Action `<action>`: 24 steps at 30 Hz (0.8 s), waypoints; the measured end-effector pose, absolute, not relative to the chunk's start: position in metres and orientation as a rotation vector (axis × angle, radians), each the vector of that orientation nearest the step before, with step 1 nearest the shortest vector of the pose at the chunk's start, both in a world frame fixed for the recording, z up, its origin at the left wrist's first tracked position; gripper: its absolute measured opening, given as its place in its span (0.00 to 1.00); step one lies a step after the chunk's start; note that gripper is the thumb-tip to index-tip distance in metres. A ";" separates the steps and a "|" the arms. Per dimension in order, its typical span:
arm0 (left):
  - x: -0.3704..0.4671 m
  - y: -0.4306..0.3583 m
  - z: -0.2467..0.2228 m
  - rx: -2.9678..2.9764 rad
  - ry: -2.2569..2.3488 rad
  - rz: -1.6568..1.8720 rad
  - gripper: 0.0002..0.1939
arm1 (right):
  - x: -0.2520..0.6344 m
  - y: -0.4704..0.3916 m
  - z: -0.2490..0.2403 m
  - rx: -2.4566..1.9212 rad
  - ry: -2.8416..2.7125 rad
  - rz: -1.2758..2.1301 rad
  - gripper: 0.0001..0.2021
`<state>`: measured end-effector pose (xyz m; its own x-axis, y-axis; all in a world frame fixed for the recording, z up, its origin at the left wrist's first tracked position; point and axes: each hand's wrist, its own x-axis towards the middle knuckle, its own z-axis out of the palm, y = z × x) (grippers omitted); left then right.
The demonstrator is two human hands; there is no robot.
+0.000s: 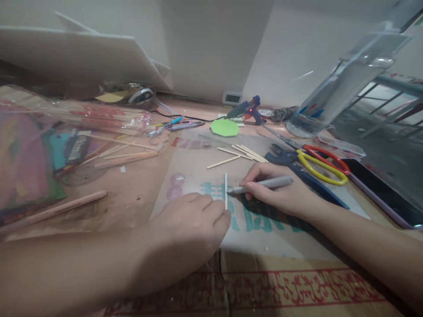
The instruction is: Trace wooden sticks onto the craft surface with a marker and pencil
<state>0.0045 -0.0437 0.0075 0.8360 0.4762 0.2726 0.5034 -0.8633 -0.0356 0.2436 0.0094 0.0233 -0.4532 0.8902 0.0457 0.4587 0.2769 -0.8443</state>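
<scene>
Between the thumb and fingers of my left hand [194, 224] a short wooden stick [226, 187] stands out, pointing away from me. My right hand [274, 187] is closed around a grey marker pen [274, 182], whose dark tip meets or nearly meets the side of the stick. Both hands are over a pale sheet [191, 165] with teal and pink characters showing through. Several cut wooden sticks [247, 152] lie loosely beyond my hands. To the right are blue-handled cutters [317, 182] and scissors [322, 167] with red and yellow handles.
A green paper octagon [224, 127] lies near a blue glue gun [246, 110] with a red light. At right are a phone [383, 189] and a tall clear container [343, 83]. Bagged sticks [82, 116] and a wooden rod [66, 207] lie left.
</scene>
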 end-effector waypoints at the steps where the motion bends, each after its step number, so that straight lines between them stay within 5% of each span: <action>1: 0.004 -0.044 0.009 -2.917 -0.788 -0.377 0.06 | 0.244 0.009 0.023 -1.209 -2.024 1.079 0.07; 24: 0.003 -0.044 0.013 -2.955 -0.809 -0.292 0.06 | 0.243 0.008 0.025 -1.176 -2.068 1.145 0.07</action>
